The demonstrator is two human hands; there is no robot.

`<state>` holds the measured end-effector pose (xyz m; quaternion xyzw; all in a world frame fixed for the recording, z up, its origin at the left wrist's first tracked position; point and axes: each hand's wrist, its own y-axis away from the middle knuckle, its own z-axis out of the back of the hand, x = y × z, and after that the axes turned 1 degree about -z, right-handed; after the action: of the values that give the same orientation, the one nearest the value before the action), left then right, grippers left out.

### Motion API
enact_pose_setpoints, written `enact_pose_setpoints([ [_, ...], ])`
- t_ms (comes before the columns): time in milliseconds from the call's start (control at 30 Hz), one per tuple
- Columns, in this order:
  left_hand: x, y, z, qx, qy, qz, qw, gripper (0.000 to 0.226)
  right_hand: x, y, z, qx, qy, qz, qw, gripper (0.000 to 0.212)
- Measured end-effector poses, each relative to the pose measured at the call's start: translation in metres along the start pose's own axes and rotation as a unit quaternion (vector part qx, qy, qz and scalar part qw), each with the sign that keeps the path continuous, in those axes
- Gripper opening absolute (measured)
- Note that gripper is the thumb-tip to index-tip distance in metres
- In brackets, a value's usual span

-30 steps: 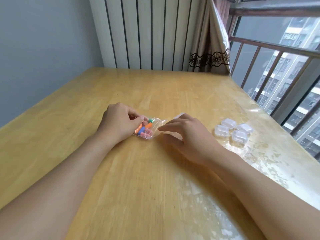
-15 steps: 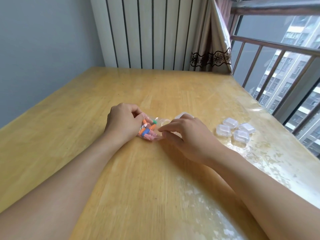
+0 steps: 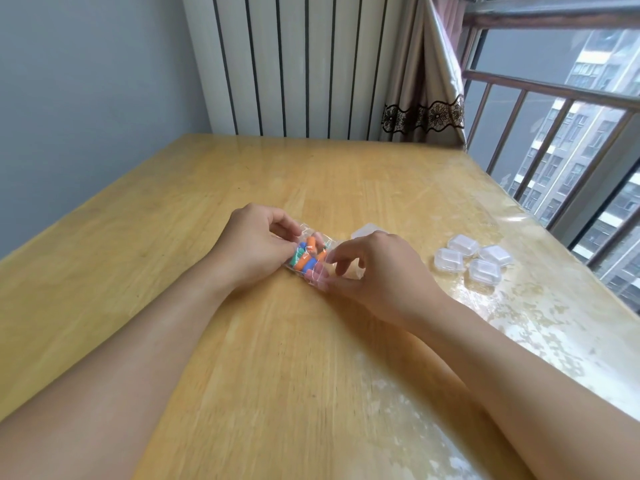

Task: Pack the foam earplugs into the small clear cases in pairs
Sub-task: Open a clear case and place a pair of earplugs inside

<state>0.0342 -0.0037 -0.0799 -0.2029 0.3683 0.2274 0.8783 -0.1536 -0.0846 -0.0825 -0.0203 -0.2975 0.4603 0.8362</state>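
Earplugs: orange, blue, green foam earplugs (image 3: 307, 253) inside clear plastic bag (image 3: 313, 258), mid-worktop (image 3: 173, 216).
Left hand (image 3: 254, 245): pinching bag's far-left edge.
Right hand (image 3: 377, 271): pinching bag's near-right edge.
Cases: four clear cases (image 3: 472, 258), closed, right.

Head camera looks forward-down, close over table (image 3: 242, 341).

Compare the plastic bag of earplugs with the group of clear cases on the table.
The bag is soft, crinkled film; the clear cases are rigid little boxes. The bag shows orange, blue and green earplugs; the cases look empty. The left hand and right hand pinch the bag; the cases sit untouched. Both are see-through.
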Motion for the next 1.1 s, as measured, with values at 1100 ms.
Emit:
enact_pose_setpoints([
  [1100, -0.025, 0.016, 0.001, 0.084, -0.027, -0.026, 0.996, 0.015, 0.01, -0.004, -0.017, -0.011, 0.083, 0.004, 0.996, 0.03],
])
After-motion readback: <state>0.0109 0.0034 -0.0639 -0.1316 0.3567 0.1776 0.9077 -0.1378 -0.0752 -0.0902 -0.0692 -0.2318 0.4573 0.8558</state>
